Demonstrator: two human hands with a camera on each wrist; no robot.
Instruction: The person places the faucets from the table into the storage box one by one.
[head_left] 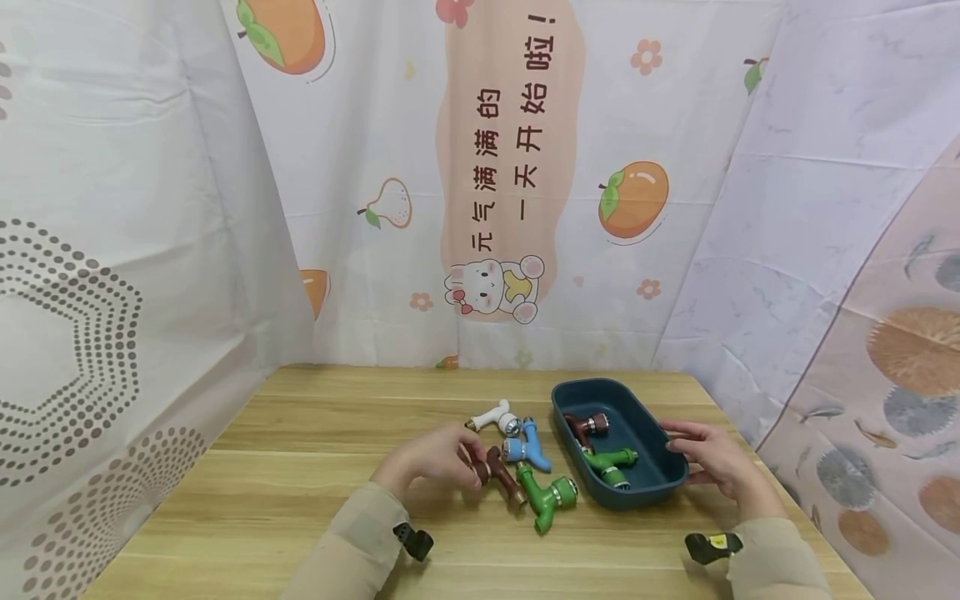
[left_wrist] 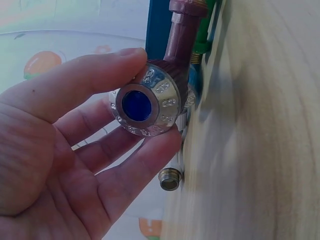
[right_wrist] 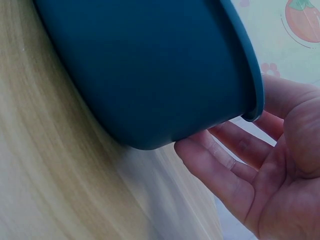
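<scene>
My left hand (head_left: 442, 458) holds a dark red faucet (left_wrist: 182, 37) by its ringed knob, thumb on one side and fingers on the other. A blue disc marks the knob's end in the left wrist view. Close by lie a green faucet (head_left: 551, 497), a blue faucet (head_left: 534, 450) and a white faucet (head_left: 495, 417). My right hand (head_left: 716, 458) rests against the outer side of a dark blue tub (right_wrist: 150, 75), its fingers fairly straight. Inside the tub lie another dark red faucet (head_left: 592, 425) and another green faucet (head_left: 613, 467).
Everything stands on a wooden table (head_left: 300, 500). A printed cloth (head_left: 375, 275) hangs behind the table's far edge, with more cloth at both sides. The tub sits near the right edge.
</scene>
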